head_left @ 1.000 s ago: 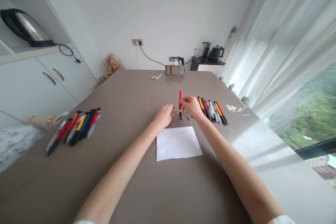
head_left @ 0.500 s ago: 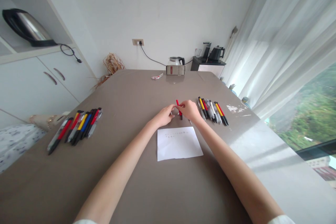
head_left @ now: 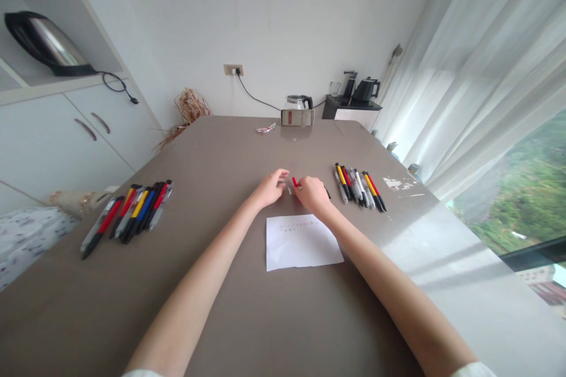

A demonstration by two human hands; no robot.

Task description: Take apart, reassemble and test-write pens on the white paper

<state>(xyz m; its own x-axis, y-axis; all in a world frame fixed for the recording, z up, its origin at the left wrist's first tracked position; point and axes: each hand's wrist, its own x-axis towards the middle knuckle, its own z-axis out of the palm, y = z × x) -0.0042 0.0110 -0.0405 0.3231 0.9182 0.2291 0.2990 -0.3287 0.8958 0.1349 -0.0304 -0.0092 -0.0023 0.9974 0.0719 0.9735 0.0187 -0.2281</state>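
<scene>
Just behind the sheet of paper (head_left: 304,246), my right hand (head_left: 313,195) is closed around a red pen barrel (head_left: 295,182), whose tip sticks out past the fingers. Most of that barrel is hidden by the hand. To its left, my left hand (head_left: 270,188) holds nothing, with its fingers stretched and slightly apart. A small white piece (head_left: 290,191) lies on the table between the two hands. Beside the right hand's outer edge a dark pen part (head_left: 328,192) peeks out. Faint handwriting runs along the paper's upper edge.
Several pens (head_left: 359,187) lie in a row on the right of the brown table (head_left: 239,318), and several more (head_left: 128,215) on the left. A phone-like object (head_left: 298,118) stands at the far edge before a glass pot (head_left: 294,102). A crumpled wrapper (head_left: 266,128) lies nearby.
My left hand has come away from the red barrel, moving left and opening. My right hand has shifted slightly toward me and left, still holding the red barrel.
</scene>
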